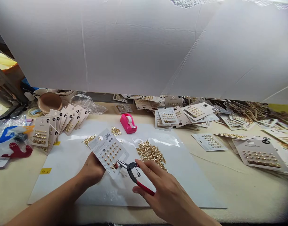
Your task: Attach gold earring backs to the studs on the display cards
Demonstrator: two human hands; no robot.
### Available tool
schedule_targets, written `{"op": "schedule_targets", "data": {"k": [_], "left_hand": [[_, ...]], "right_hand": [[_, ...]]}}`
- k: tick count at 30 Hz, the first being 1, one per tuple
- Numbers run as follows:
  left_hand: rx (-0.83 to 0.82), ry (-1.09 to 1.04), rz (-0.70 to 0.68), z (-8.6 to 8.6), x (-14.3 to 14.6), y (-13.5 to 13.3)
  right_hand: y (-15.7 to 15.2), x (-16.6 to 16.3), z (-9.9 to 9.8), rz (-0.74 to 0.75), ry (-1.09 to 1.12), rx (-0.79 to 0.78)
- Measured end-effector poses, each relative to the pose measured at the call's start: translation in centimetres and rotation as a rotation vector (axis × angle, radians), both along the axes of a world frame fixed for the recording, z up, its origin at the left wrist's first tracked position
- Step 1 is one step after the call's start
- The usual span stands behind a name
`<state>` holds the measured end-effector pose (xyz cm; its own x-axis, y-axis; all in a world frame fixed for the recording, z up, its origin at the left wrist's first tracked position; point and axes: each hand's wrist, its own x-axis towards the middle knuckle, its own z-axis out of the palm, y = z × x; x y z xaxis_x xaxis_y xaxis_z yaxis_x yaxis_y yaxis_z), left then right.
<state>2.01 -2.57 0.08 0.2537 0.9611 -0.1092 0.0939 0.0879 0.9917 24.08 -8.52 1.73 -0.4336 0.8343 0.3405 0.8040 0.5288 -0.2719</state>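
Observation:
My left hand [94, 168] grips an earring card [108, 149] from behind, its printed back with a price label tilted towards me. Rows of small gold pieces dot that side of the card. In my right hand [161, 188] is a pair of pliers [132, 172] with red and black handles; the jaws touch the card near its lower row. A heap of small gold pieces [150, 153] lies on the white sheet [181, 182] just beyond my right hand. Past the card are gold rings [115, 130] and more small gold pieces [89, 139].
A pink tape dispenser [128, 123] stands behind the sheet. Fanned earring cards [41, 131] lie at left, beside a brown bowl [49, 102] and plastic bags [13, 138]. Piled cards [197, 111] fill the back right. A white panel [134, 47] rises behind the table.

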Motion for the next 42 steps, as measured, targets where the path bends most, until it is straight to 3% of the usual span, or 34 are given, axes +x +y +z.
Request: {"op": "schedule_targets", "data": {"k": [5,11,20,24,28,31,35,38,42], "left_hand": [[0.004,0.018,0.017,-0.2,0.0,-0.1],[-0.040,-0.137,-0.135,0.5,0.2,-0.1],[-0.101,-0.199,-0.139,0.2,0.1,0.6],[-0.147,-0.229,-0.119,-0.1,0.3,0.8],[-0.147,-0.250,0.001,0.1,0.3,0.7],[-0.156,-0.223,0.093,0.4,0.0,0.6],[-0.147,-0.235,0.137,0.3,-0.1,0.6],[-0.136,-0.252,0.190,0.1,-0.1,0.7],[-0.148,-0.248,0.239,0.2,0.1,0.8]], "right_hand": [[0.2,-0.2,-0.3,0.009,-0.039,0.020],[0.4,-0.3,-0.2,0.024,-0.076,-0.031],[0.2,-0.5,-0.4,0.000,-0.149,-0.032],[0.4,0.1,-0.2,-0.046,-0.091,-0.111],[1.5,3.7,-0.5,-0.253,-0.064,-0.132],[2.6,7.7,-1.4,-0.524,-0.162,-0.129],[3.9,11.8,-3.0,-0.800,-0.334,-0.256],[4.4,13.0,-4.2,-0.837,-0.412,-0.320],[4.6,13.4,-5.3,-0.742,-0.497,-0.267]]}}
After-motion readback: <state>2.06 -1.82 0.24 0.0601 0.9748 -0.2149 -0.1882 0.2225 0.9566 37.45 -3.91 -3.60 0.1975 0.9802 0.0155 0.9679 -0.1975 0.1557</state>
